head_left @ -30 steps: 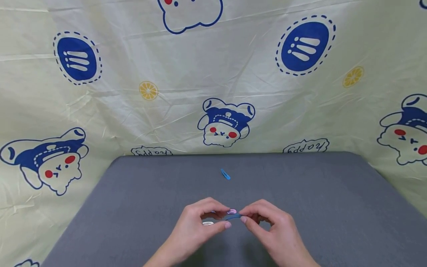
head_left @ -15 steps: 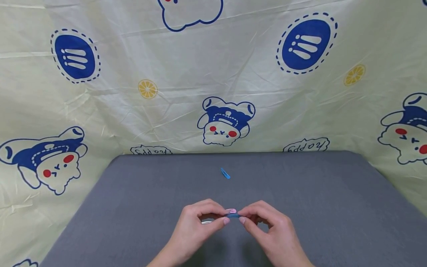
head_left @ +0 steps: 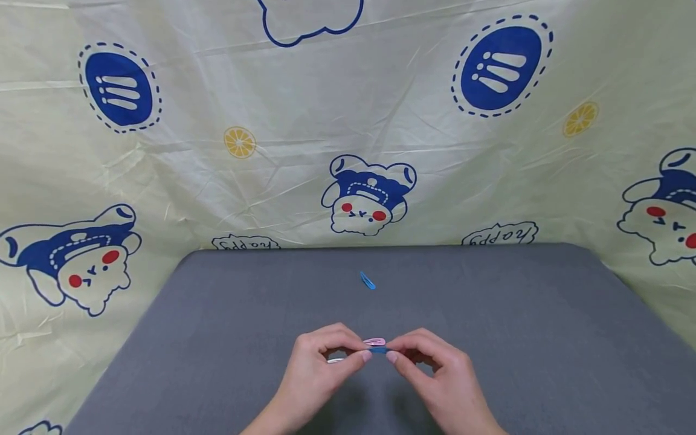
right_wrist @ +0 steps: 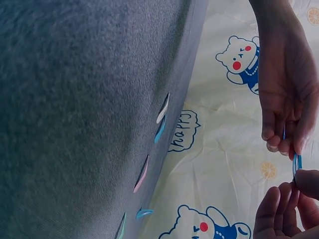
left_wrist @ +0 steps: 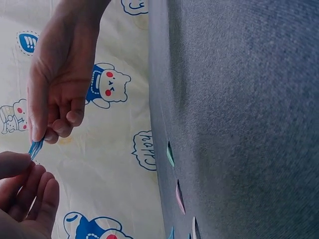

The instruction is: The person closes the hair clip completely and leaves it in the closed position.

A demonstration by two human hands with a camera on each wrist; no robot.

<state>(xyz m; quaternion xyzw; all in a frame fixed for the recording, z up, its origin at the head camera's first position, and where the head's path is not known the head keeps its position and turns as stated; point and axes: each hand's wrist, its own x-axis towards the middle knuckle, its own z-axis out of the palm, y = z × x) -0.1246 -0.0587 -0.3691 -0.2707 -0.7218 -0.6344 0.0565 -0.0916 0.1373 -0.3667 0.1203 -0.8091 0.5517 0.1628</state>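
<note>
Between my two hands is a blue snap hair clip [head_left: 377,350], held up off the table. My left hand [head_left: 321,365] pinches one end of it between thumb and index finger. The other end is pinched the same way by my right hand [head_left: 443,365]. In the right wrist view the held clip [right_wrist: 297,162] shows slim parallel bars. Just behind my fingertips a pink hair clip [head_left: 375,342] lies on the table. A white hair clip [head_left: 335,360] is partly hidden by my left hand.
A blue hair clip [head_left: 368,281] lies farther back on the grey cloth-covered table [head_left: 244,314]. In the right wrist view a green clip [right_wrist: 121,226] and another blue clip [right_wrist: 160,130] also lie there. A patterned curtain [head_left: 293,121] hangs behind the table.
My left thumb and index finger have closed on the held blue clip's end. The clip looked bowed earlier and looks straighter now. Both hands have shifted slightly left, baring more of the pink clip.
</note>
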